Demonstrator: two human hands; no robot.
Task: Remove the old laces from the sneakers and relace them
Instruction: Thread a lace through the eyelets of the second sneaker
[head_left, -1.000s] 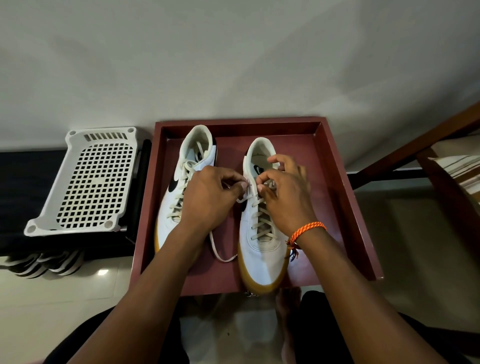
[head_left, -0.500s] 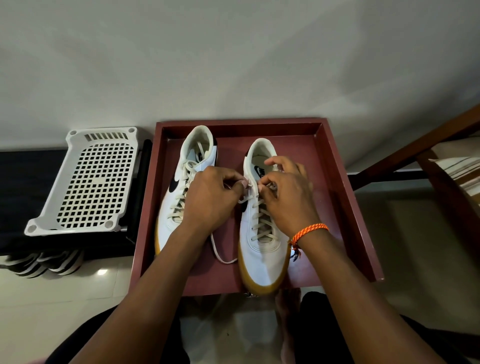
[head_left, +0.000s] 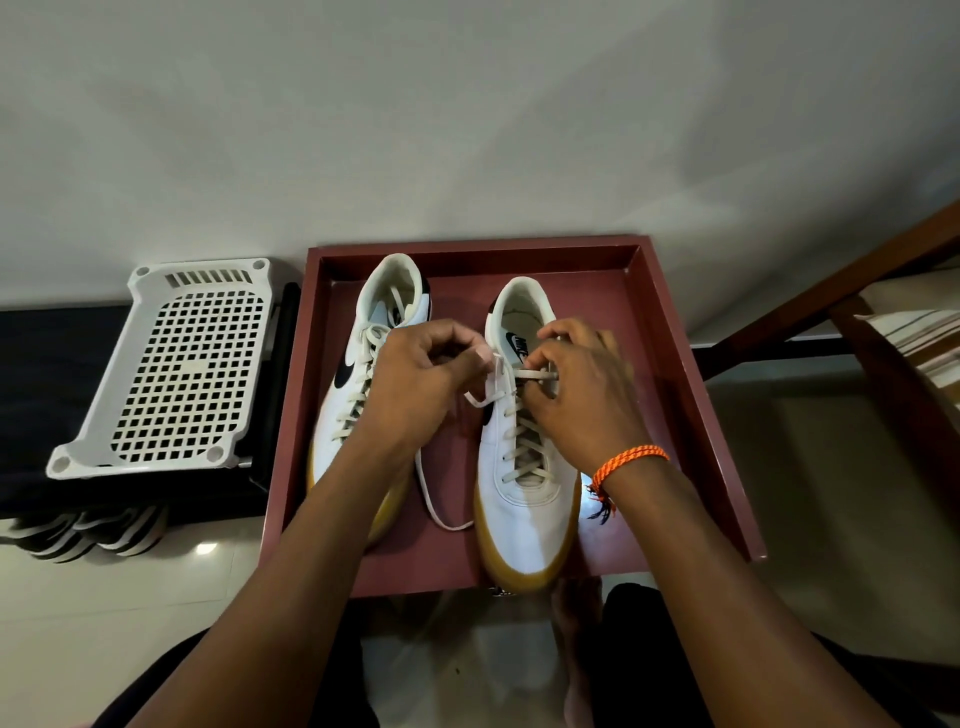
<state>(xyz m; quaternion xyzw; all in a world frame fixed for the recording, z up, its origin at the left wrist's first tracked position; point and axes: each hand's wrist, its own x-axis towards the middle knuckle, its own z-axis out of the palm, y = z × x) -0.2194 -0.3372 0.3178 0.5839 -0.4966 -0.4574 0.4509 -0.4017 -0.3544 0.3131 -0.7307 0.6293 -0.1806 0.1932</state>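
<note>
Head view: two white sneakers stand side by side, toes toward the person, in a dark red tray (head_left: 724, 467).
Right sneaker (head_left: 527, 499): laced most of the way up; its gum toe pokes past the tray's near edge.
Left sneaker (head_left: 387, 312): laced; its toe and lower laces are hidden under the left forearm.
Left hand (head_left: 415, 384): grip narrow, thumb and forefinger pinching the lace (head_left: 485, 397) beside the right sneaker's top eyelets.
Right hand (head_left: 582, 395): grip narrow, fingertips pinching the lace at the top eyelets; which eyelet cannot be told, the fingers cover it.
Loose lace end: trails down onto the tray floor between the sneakers, partly behind the left wrist.
Wristband (head_left: 628, 460): orange, on the right wrist.
White rack (head_left: 171, 364): left of the tray, apart from it.
Striped shoes (head_left: 83, 535): below the rack, dim, partly cut off.
</note>
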